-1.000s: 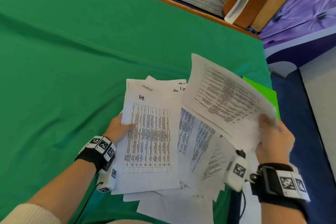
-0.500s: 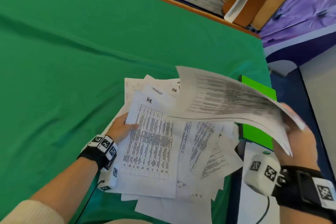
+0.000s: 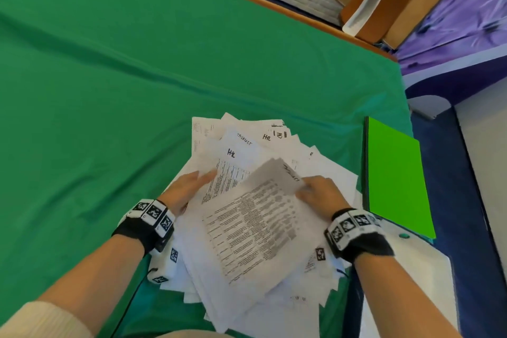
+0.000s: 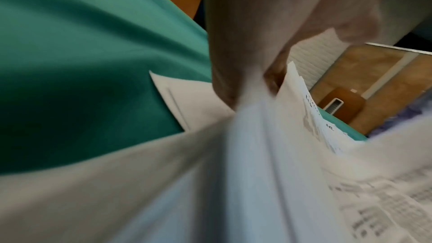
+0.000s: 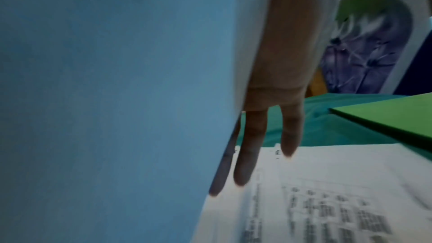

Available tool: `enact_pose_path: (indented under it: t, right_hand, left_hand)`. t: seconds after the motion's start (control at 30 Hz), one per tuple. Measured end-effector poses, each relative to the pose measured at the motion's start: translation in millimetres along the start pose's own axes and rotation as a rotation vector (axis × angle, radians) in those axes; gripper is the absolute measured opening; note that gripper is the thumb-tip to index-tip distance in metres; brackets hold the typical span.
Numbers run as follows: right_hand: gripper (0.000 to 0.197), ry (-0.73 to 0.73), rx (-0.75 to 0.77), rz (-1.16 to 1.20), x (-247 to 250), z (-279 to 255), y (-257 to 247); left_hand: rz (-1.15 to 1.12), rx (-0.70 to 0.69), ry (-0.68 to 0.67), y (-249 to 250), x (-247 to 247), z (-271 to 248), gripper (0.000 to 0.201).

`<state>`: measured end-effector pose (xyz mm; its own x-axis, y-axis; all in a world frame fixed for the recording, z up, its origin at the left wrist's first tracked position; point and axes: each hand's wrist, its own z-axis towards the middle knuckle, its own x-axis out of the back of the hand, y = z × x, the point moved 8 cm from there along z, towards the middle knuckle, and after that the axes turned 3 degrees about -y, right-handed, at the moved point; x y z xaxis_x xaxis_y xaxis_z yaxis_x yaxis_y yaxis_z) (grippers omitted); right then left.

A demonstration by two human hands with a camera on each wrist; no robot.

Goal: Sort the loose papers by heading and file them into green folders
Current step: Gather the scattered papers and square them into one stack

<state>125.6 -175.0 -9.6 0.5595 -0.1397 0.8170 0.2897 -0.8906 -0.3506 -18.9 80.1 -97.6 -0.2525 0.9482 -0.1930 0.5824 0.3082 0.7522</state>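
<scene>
A loose pile of printed papers (image 3: 323, 173) lies fanned out on the green cloth, with sheets headed "HR" (image 3: 231, 153) and "TASKLIST" showing. My left hand (image 3: 186, 189) pinches the pile's left edge between thumb and fingers (image 4: 224, 80). My right hand (image 3: 318, 192) holds one printed sheet (image 3: 255, 230) by its upper right corner, low over the pile. In the right wrist view its fingers (image 5: 247, 154) lie straight along the back of that sheet (image 5: 117, 99). A bright green folder (image 3: 395, 175) lies shut to the right of the pile (image 5: 385, 115).
The green cloth (image 3: 137, 63) covers the table, with wide bare cloth to the left and behind the pile. The table's wooden far edge (image 3: 274, 5) runs diagonally. A white surface (image 3: 411, 282) sits at the near right, partly under the folder. The table's right edge is just past the folder.
My right hand has swung the lifted sheet from over the folder back left and down onto the pile. The folder is now fully uncovered. My left hand stayed on the pile's left edge.
</scene>
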Motion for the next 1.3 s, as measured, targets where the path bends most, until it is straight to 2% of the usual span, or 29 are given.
enact_pose_path:
  t: [0.1,0.2,0.3,0.4,0.5,0.57,0.6,0.63,0.67,0.73,0.83,0.9,0.97,1.0,1.07,1.13,1.2,1.3]
  right_hand:
    - [0.031,0.256,0.181,-0.067,8,11,-39]
    - [0.035,0.568,0.250,-0.035,31,6,-56]
    - [0.033,0.755,0.178,0.106,46,-8,-38]
    - [0.038,0.811,0.017,0.289,46,-34,-1]
    - [0.051,0.772,-0.286,0.507,16,-62,48]
    - [0.070,0.543,-0.491,0.617,-33,-68,71]
    - [0.081,0.397,-0.537,0.687,-61,-68,73]
    - [0.084,0.266,-0.563,0.752,-85,-67,71]
    - [0.077,0.159,-0.576,0.807,-103,-67,65]
    - [0.056,0.059,-0.557,0.948,-124,-69,50]
    - [0.042,0.013,-0.477,1.179,-133,-71,33]
    - [0.043,-0.009,-0.452,1.193,-132,-70,31]
    - [0.045,0.022,-0.454,1.133,-129,-69,35]
    - [0.046,0.055,-0.459,1.093,-125,-71,37]
    - [0.064,0.104,-0.472,1.029,-125,-74,44]
    - [0.068,0.112,-0.469,1.018,-126,-78,46]
    - [0.071,0.125,-0.463,1.035,-127,-83,48]
    - [0.078,0.240,-0.528,1.005,-121,-92,60]
  left_hand:
    - [0.241,-0.057,-0.041,7,-7,-2,0.048]
    - [0.359,-0.055,0.054,5,-3,2,0.048]
    - [0.473,-0.037,0.133,0,2,6,0.043]
    - [0.445,-0.052,0.180,-5,7,8,0.045]
    - [0.361,-0.072,0.236,-5,11,8,0.040]
    - [0.336,-0.077,0.239,-3,8,7,0.034]
    - [0.327,-0.078,0.227,-2,4,6,0.033]
    - [0.326,-0.077,0.206,-1,0,6,0.034]
    - [0.335,-0.077,0.186,0,-6,6,0.037]
    - [0.406,-0.081,0.165,1,-16,5,0.050]
    - [0.605,-0.160,0.094,17,-38,-4,0.062]
    - [0.732,-0.219,-0.017,27,-58,-12,0.067]
    - [0.795,-0.215,-0.067,32,-69,-17,0.068]
    - [0.794,-0.222,-0.063,33,-71,-18,0.064]
    - [0.751,-0.250,-0.037,34,-71,-18,0.054]
    - [0.716,-0.264,-0.003,31,-68,-18,0.051]
    - [0.656,-0.278,0.026,26,-64,-18,0.051]
    - [0.485,-0.327,0.030,34,-57,-21,0.059]
